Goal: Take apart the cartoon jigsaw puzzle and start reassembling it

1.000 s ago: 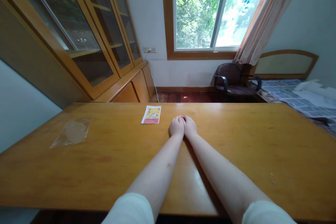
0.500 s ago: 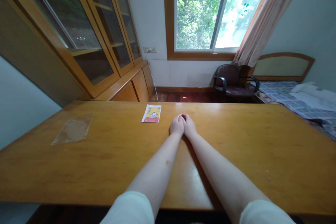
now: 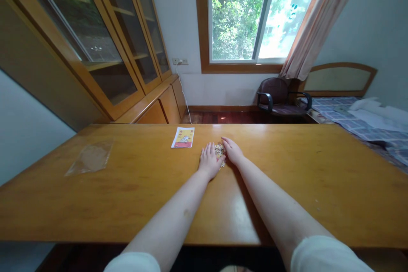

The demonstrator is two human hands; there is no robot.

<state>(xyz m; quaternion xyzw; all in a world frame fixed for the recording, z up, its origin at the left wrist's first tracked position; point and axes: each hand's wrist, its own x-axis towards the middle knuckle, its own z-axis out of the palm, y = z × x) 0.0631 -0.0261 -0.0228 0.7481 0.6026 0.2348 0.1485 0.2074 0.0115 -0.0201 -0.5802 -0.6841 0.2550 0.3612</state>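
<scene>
A small heap of jigsaw puzzle pieces (image 3: 219, 150), mixed white, black and yellow, lies on the wooden table (image 3: 143, 204) between my hands. My left hand (image 3: 208, 162) rests at the heap's left side, palm down with fingers spread, its thumb over some pieces. On the right side, my right hand (image 3: 233, 151) is set on edge with fingers stretched forward, curving beside the heap. Part of the heap is covered by the hands. A picture card (image 3: 183, 137) with a white cartoon animal on yellow and red lies flat, left of my left hand.
A clear plastic bag (image 3: 91, 157) lies flat on the table's left part. Glass-fronted cabinets (image 3: 127, 38) stand along the left wall. Beyond the table are an office chair (image 3: 277, 97), a bed with a checked cover (image 3: 344, 112) and a window (image 3: 242, 17).
My hands were clasped together; now they have come apart, and the puzzle pieces show between them. My left hand has spread out to the left. The view has shifted slightly.
</scene>
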